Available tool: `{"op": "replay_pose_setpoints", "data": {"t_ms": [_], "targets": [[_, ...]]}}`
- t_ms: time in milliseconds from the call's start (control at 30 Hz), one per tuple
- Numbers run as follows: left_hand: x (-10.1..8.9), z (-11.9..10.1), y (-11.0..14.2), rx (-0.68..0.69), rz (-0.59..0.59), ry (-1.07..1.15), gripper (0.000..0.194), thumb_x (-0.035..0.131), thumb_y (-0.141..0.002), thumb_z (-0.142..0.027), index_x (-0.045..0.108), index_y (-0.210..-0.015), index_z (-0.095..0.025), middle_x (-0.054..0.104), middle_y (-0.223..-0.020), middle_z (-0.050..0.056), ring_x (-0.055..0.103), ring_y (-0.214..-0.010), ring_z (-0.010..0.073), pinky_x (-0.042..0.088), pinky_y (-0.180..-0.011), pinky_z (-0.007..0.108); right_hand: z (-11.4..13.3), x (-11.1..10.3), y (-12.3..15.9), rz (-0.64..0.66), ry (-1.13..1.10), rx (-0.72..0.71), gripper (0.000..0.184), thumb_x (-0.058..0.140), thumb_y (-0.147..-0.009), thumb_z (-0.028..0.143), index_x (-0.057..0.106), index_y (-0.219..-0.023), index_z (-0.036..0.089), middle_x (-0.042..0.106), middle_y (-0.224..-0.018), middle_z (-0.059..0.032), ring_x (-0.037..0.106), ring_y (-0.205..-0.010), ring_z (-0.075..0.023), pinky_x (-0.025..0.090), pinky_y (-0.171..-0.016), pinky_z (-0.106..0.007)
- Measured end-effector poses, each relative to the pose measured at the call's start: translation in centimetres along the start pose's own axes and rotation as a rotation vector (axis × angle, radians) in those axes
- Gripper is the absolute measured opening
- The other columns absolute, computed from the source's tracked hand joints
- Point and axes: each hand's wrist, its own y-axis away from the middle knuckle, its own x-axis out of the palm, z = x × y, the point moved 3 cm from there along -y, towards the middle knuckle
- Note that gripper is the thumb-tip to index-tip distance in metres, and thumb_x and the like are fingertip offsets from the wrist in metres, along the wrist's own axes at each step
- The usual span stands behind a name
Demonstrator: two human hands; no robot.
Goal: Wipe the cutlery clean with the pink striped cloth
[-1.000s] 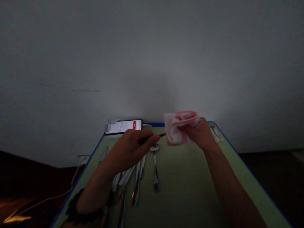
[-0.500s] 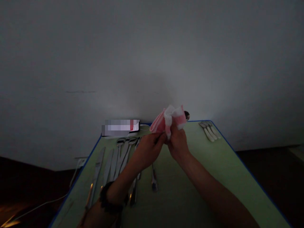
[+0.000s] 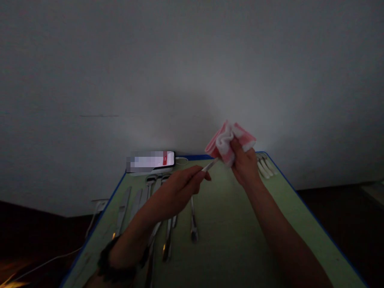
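Observation:
My left hand point(image 3: 186, 186) pinches the handle of a metal spoon point(image 3: 211, 164) above the table. The spoon's far end is hidden inside a pink and white cloth point(image 3: 225, 140). Bunched in my right hand point(image 3: 245, 163), the cloth wraps around that end, with my thumb pressed on top. Under my left arm lies a group of spoons point(image 3: 151, 180) and knives point(image 3: 123, 210), partly covered by the forearm. A single utensil point(image 3: 194, 228) rests apart from them, near the table's middle.
Several forks point(image 3: 264, 166) lie at the table's far right corner, partly behind my right hand. A phone point(image 3: 171, 159) with a white cable leans at the far left corner. The green table point(image 3: 234, 224) has a blue edge and meets a grey wall.
My hands have moved apart. The right hand and cloth went right and up, and the spoon's handle now shows between the hands. Its bowl, visible before beyond the cloth, is now covered.

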Motion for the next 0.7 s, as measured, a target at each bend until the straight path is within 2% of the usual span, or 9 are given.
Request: {"op": "replay_pose_setpoints", "data": {"t_ms": [100,200,300,400,533,700], "targets": [[-0.4,0.0,0.1,-0.019,0.006,0.066,0.033,0.032,-0.091,-0.039,0.058,-0.093,-0.018,0.037,-0.055,-0.006,0.035,-0.048,0.0073,0.028,-0.046,0.019,0.5,0.2,0.0,0.065,0.053,-0.008,0.029,0.058,-0.072,0.043,0.060,-0.089,0.019,0.064,-0.091,-0.0029,0.058,-0.081,-0.0145,0.046,-0.066,-0.026],[0.4,0.4,-0.5,-0.022,-0.004,0.085,0.033,0.032,-0.090,-0.038,0.057,-0.091,-0.016,0.038,-0.054,-0.006,0.036,-0.047,0.0072,0.029,-0.044,0.018,-0.4,1.0,0.7,-0.020,-0.058,0.051,0.027,0.056,-0.073,0.044,0.058,-0.087,0.021,0.061,-0.078,0.0009,0.055,-0.065,-0.0099,0.043,-0.057,-0.022],[1.8,1.0,-1.2,-0.012,-0.035,0.062,0.033,0.032,-0.090,-0.037,0.056,-0.087,-0.015,0.043,-0.056,-0.005,0.040,-0.048,0.0080,0.031,-0.046,0.019,-1.6,1.8,1.9,-0.110,-0.091,0.119,0.028,0.051,-0.077,0.048,0.056,-0.080,0.020,0.046,-0.055,0.0064,0.040,-0.045,-0.0064,0.033,-0.043,-0.019],[2.8,1.5,-1.7,-0.010,-0.096,0.024,0.033,0.031,-0.091,-0.037,0.055,-0.084,-0.016,0.046,-0.058,-0.004,0.043,-0.050,0.0089,0.033,-0.049,0.021,-2.4,2.4,3.2,-0.116,-0.021,0.177,0.034,0.048,-0.078,0.051,0.051,-0.068,0.018,0.036,-0.048,0.0075,0.032,-0.041,-0.0057,0.027,-0.038,-0.019],[3.4,1.9,-2.1,-0.039,-0.162,-0.050,0.032,0.029,-0.091,-0.032,0.052,-0.076,-0.015,0.051,-0.061,-0.001,0.047,-0.054,0.0109,0.035,-0.052,0.023,-3.1,2.7,4.2,-0.126,0.047,0.205,0.036,0.048,-0.077,0.053,0.052,-0.068,0.018,0.038,-0.050,0.0062,0.033,-0.042,-0.0060,0.027,-0.039,-0.019],[3.5,2.2,-2.1,-0.036,-0.076,-0.064,0.034,0.028,-0.091,-0.034,0.052,-0.076,-0.015,0.053,-0.062,0.000,0.048,-0.055,0.0112,0.035,-0.053,0.024,-4.1,2.5,4.2,-0.182,-0.001,0.330,0.042,0.047,-0.074,0.058,0.052,-0.065,0.018,0.035,-0.046,0.0068,0.032,-0.039,-0.0070,0.027,-0.036,-0.020]]}}
